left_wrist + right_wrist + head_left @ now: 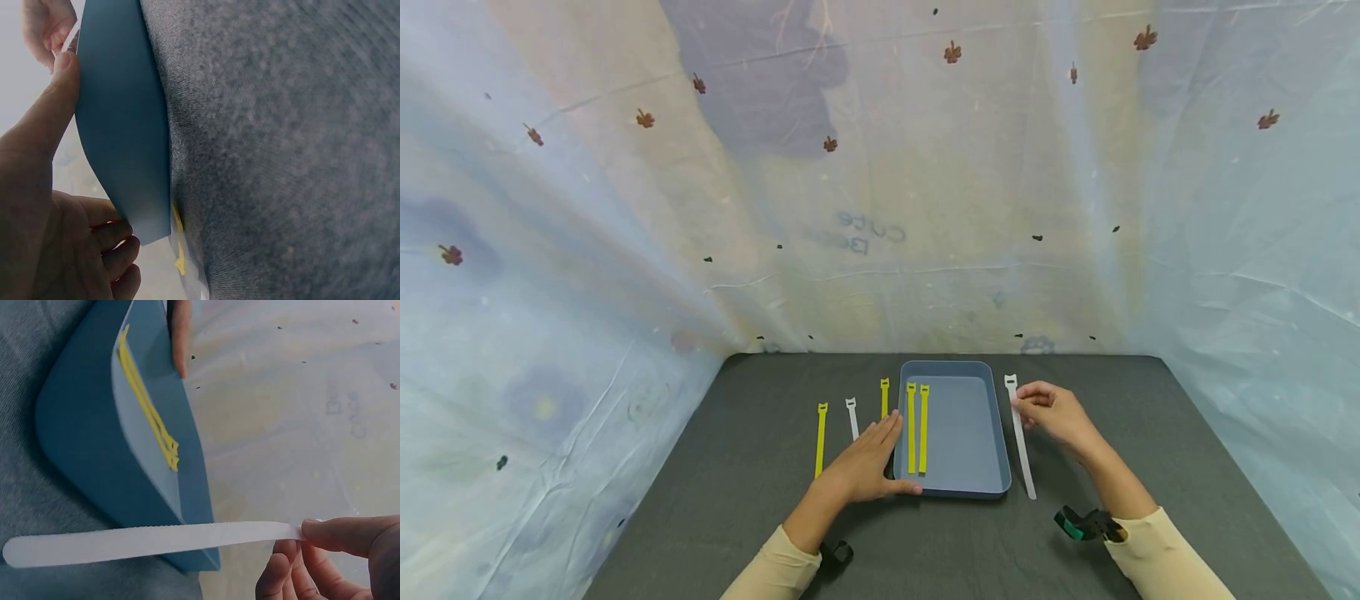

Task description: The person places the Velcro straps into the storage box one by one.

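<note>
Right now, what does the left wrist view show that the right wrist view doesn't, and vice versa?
Left wrist only: the left hand's thumb at the rim of the blue tray, and a blurred yellow strap outside the tray.

Right wrist only: two yellow straps inside the tray, and the length of the white strap that the right hand pinches; the left view has at most a pale sliver there.

Both: tray, grey cloth, part of each hand.
</note>
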Action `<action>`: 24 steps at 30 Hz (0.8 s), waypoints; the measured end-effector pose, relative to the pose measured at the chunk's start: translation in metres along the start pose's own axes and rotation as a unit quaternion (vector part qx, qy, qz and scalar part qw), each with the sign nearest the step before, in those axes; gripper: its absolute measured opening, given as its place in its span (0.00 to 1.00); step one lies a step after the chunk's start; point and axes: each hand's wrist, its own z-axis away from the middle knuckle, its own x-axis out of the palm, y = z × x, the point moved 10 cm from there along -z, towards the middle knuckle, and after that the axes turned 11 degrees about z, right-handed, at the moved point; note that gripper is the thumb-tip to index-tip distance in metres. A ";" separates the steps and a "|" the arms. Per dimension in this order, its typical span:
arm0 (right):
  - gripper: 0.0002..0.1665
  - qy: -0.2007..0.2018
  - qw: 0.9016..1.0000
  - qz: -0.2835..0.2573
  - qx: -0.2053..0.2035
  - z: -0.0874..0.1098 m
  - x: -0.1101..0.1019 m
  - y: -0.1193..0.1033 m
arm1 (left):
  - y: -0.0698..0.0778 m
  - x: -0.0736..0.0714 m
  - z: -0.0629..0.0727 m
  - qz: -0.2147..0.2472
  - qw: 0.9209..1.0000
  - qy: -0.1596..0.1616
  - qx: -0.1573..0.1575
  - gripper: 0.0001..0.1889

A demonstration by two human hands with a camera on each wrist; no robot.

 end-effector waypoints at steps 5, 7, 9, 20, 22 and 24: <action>0.17 -0.007 1.000 -0.002 -0.009 0.003 0.001 -0.012 | 0.000 0.000 0.000 0.001 1.000 -0.001 0.000 0.66; 0.17 -0.010 1.000 -0.001 -0.011 0.003 0.001 -0.017 | 0.000 0.000 0.000 0.002 1.000 -0.001 0.000 0.66; 0.18 -0.011 1.000 -0.001 -0.011 0.004 0.002 -0.021 | 0.000 0.000 0.001 0.002 1.000 -0.002 0.000 0.66; 0.20 -0.023 0.999 -0.022 -0.025 0.003 0.006 -0.044 | 0.001 -0.001 0.001 0.004 1.000 -0.003 0.001 0.66; 0.20 -0.024 0.999 -0.029 -0.022 0.002 0.008 -0.047 | 0.000 0.000 0.001 0.002 1.000 -0.003 0.001 0.66; 0.19 -0.026 0.999 -0.037 -0.023 0.002 0.010 -0.050 | 0.001 0.000 0.001 0.001 1.000 -0.002 0.001 0.66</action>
